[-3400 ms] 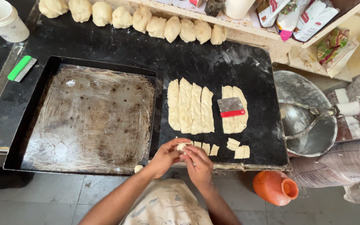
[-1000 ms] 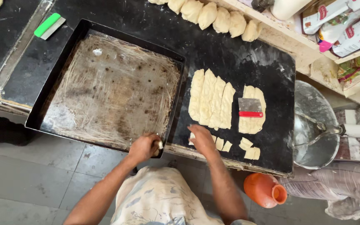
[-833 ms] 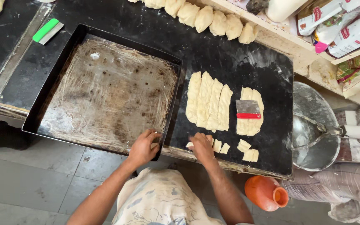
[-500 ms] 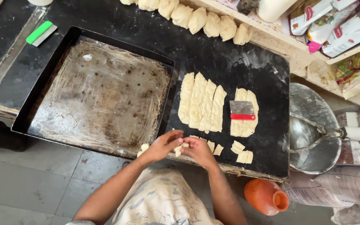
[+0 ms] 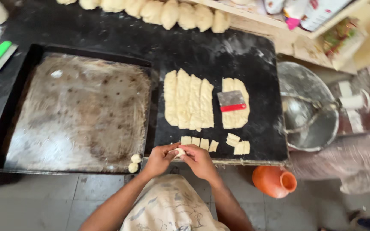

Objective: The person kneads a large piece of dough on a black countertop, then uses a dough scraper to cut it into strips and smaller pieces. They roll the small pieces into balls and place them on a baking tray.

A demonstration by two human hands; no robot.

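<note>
Left hand (image 5: 159, 159): fingers curled narrow, pinching a small dough piece (image 5: 179, 152) from the left.
Right hand (image 5: 200, 160): fingers bent close, touching the same dough piece from the right.
Dough piece: low centre of frame, at the near edge of the black board (image 5: 253, 55); too small and too covered to tell its long axis.
Dough strips (image 5: 189, 104): centre, long axes running top to bottom.
Baking tray (image 5: 9, 115): left; two dough balls (image 5: 134, 163) at its lower right corner.

Black worktop (image 5: 108, 32): greased tray (image 5: 76, 111), dough strips (image 5: 189, 105), dough balls (image 5: 159, 10), scraper (image 5: 232, 101).
</note>
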